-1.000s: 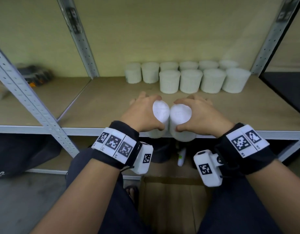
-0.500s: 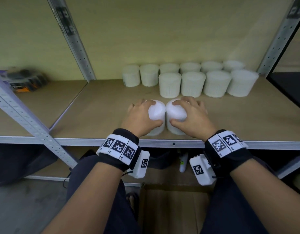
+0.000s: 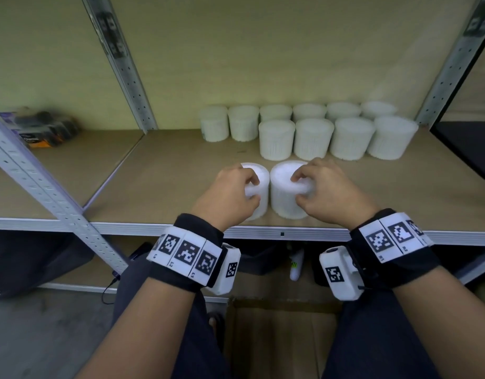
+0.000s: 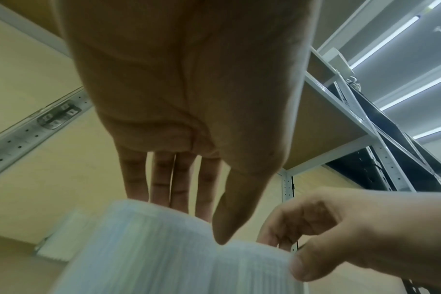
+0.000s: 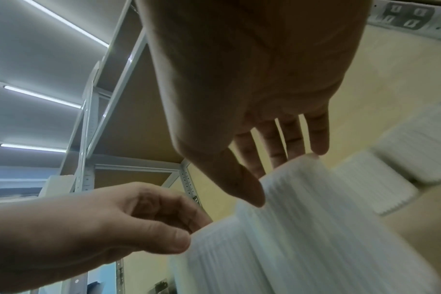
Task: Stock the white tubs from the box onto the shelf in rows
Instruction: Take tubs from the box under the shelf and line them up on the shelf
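Two white ribbed tubs stand upright side by side near the front of the wooden shelf [image 3: 167,173]. My left hand [image 3: 230,195] grips the left tub [image 3: 260,175] from above, fingers over the far rim and thumb on the near rim. My right hand [image 3: 328,192] holds the right tub [image 3: 285,199] by its top the same way. In the left wrist view the left hand [image 4: 189,99] reaches over the left tub [image 4: 144,248]. The right wrist view has the right hand [image 5: 252,69] over the right tub [image 5: 302,218].
Several tubs form a back row [image 3: 308,112] against the wall, with a second row [image 3: 313,138] in front on the right. A slanted metal upright [image 3: 44,187] crosses the left. Dark packages [image 3: 36,127] lie on the neighbouring shelf. A cardboard box [image 3: 279,337] sits below between my knees.
Both hands carried the tubs from the shelf's front lip further in and stood them upright. The grips shifted from the tubs' sides to their tops.
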